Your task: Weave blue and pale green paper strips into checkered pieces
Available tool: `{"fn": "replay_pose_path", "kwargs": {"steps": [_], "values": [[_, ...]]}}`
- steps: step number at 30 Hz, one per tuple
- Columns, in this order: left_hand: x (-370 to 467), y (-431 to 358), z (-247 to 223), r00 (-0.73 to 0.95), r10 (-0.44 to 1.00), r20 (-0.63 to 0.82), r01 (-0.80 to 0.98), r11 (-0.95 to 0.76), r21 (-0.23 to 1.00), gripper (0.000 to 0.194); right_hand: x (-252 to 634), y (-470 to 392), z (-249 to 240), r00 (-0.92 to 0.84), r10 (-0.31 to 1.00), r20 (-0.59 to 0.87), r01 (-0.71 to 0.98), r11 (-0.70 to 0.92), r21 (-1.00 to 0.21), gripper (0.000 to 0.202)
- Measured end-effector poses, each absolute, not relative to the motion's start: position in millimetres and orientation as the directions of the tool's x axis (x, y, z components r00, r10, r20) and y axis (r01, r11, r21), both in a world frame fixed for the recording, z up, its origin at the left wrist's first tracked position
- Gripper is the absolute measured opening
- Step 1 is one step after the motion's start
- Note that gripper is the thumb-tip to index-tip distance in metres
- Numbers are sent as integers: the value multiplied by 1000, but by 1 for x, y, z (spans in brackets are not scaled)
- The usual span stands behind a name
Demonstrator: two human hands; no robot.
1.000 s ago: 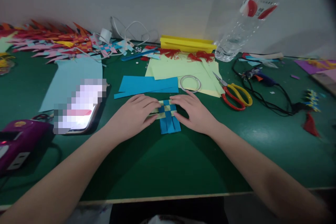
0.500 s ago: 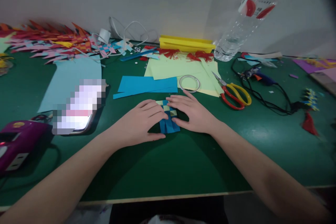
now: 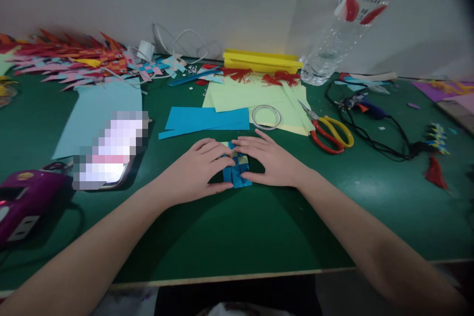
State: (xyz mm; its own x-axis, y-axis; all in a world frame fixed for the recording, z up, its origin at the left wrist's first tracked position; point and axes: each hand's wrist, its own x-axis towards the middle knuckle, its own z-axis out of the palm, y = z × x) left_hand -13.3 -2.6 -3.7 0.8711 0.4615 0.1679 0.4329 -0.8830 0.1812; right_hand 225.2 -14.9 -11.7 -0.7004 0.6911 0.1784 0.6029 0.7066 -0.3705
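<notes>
A small woven paper piece (image 3: 237,170), blue strips interlaced with pale green ones, lies flat on the table between my hands. Its blue strip ends point toward me. My left hand (image 3: 205,168) rests at its left side, fingers bent over the upper left and the thumb stretched out to the lower left edge. From the right, my right hand (image 3: 272,158) lays its spread fingertips over the upper part, with the thumb on the right side. Fingers and thumb stand apart on both hands. My fingertips hide part of the weave.
Beyond the hands lie blue paper (image 3: 207,119), a tape ring (image 3: 266,129), pale green sheets (image 3: 259,94) and scissors (image 3: 328,133). A phone (image 3: 118,158) and purple power block (image 3: 29,202) sit left. A plastic bottle (image 3: 322,64) and black-corded tool (image 3: 370,108) are right.
My fingers have shifted slightly on the woven piece, and the left thumb has moved up a little to its edge. More blue and less pale green shows in the weave.
</notes>
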Motion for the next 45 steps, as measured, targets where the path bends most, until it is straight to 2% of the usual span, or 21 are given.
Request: {"fn": "replay_pose_path", "kwargs": {"steps": [5, 10, 36, 39, 42, 45], "values": [[-11, -3, -5, 864, 475, 164, 441, -873, 206, 39, 225, -15, -12, -695, 695, 183, 601, 702, -382, 55], [-11, -3, -6, 865, 484, 136, 442, -861, 251, 37, 226, -15, -12, -695, 696, 180, 602, 701, -383, 56], [-12, -1, -3, 912, 389, 126, 348, -901, 260, 28, 226, -15, -11, -693, 696, 186, 588, 696, -412, 54], [-11, -1, -3, 911, 388, 141, 344, -902, 259, 30, 226, -15, -10, -656, 707, 265, 569, 694, -441, 46], [-11, -1, -3, 904, 400, 149, 352, -896, 269, 31, 229, -12, -11, -571, 734, 367, 572, 677, -464, 24], [-11, -1, -2, 905, 398, 151, 348, -896, 277, 32, 234, -8, -12, -582, 715, 387, 580, 699, -418, 17]]}}
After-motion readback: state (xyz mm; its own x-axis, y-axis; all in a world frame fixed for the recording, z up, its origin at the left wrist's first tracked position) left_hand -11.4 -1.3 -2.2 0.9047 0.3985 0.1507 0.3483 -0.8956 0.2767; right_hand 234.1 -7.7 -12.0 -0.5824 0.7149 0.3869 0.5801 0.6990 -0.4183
